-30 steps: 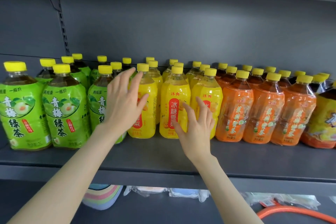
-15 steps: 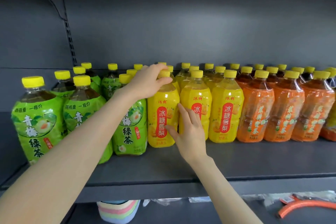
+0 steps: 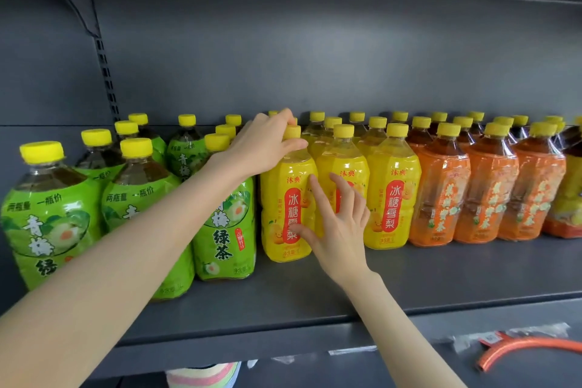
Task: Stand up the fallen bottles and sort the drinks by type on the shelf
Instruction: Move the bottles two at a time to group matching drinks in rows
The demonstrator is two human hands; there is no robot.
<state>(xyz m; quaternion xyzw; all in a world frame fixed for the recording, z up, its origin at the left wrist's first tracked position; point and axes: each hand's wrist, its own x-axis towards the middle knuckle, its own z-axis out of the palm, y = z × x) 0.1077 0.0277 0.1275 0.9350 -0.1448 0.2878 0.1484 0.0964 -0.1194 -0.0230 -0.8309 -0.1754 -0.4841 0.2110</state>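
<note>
Yellow caps top every bottle on the grey shelf (image 3: 441,274), and all of them stand upright. Green bottles (image 3: 223,230) fill the left part, yellow bottles (image 3: 393,205) the middle and orange bottles (image 3: 441,192) the right. Each kind stands in rows that run to the back wall. At the far right edge an edge bottle (image 3: 567,205) with a yellow and orange label shows only in part.

The left hand (image 3: 261,145) reaches across the green bottles. Its fingers curl over the cap and its thumb presses the neck of the front bottle (image 3: 277,198), the yellow one just beside the green group at the shelf's front.

The right hand (image 3: 338,230) is spread wide with straight fingers. Its thumb lies low on that same bottle's red label. Its forefinger points up along the seam between that bottle and the next bottle (image 3: 346,164), and the other fingers rest flat on that neighbour's front.

Below the shelf an orange hoop (image 3: 519,348) lies at the right, and a pastel striped thing (image 3: 201,376) shows at the bottom edge.
</note>
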